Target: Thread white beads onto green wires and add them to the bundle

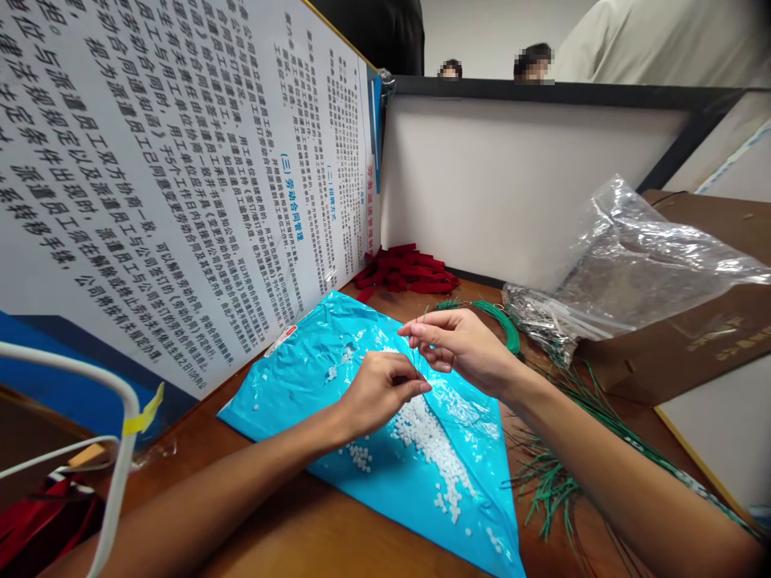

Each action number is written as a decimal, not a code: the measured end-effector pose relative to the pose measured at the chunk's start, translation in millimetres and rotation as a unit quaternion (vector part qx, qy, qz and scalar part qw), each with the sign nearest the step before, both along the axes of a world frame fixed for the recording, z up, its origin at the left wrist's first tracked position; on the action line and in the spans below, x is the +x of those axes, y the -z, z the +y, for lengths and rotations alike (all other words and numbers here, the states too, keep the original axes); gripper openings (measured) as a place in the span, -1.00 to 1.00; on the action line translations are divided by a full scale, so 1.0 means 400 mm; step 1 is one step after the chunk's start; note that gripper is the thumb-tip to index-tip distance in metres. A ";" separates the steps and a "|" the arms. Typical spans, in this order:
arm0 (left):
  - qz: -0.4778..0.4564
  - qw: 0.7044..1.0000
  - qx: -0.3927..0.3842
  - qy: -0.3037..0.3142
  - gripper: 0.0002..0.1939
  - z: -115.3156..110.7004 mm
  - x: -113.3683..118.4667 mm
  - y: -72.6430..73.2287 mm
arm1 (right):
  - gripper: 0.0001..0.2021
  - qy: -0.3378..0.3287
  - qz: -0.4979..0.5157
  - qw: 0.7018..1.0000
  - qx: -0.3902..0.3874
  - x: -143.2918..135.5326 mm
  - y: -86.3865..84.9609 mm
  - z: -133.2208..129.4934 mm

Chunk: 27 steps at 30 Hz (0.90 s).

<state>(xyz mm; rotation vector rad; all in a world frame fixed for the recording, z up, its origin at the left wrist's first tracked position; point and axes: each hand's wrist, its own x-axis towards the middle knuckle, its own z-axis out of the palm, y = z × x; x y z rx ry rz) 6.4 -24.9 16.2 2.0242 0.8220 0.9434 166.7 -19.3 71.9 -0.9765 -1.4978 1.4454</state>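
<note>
Over a blue plastic bag [283, 393] that lies flat on the table, both hands are close together. My left hand [378, 393] pinches a thin dark cord [415, 357] between thumb and forefinger. Slightly higher and to the right, my right hand [463, 347] grips the same cord with thumb and index finger, its other fingers curled. The fine strand is hard to follow, and its ends cannot be made out. Small white beads [425, 437] lie scattered across the bag beneath the hands, with a thinner patch of them to the left.
Green cords [551, 474] spread beside my right forearm. Behind are red strips [409, 271], a clear plastic bag [638, 257] and a cardboard box [680, 337]. A printed board [241, 177] and a white partition [518, 185] border the table. A white tube [124, 401] curves at lower left.
</note>
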 end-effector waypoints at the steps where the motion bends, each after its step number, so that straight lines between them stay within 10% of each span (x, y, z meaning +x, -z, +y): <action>1: 0.001 1.000 -0.003 0.003 -0.87 0.000 0.001 0.001 | -0.75 -0.003 0.006 1.000 0.003 0.001 0.001 0.001; 27: 0.030 0.999 -0.026 0.028 -0.86 0.007 0.003 0.009 | -0.77 -0.006 0.075 0.997 -0.004 0.014 -0.005 0.014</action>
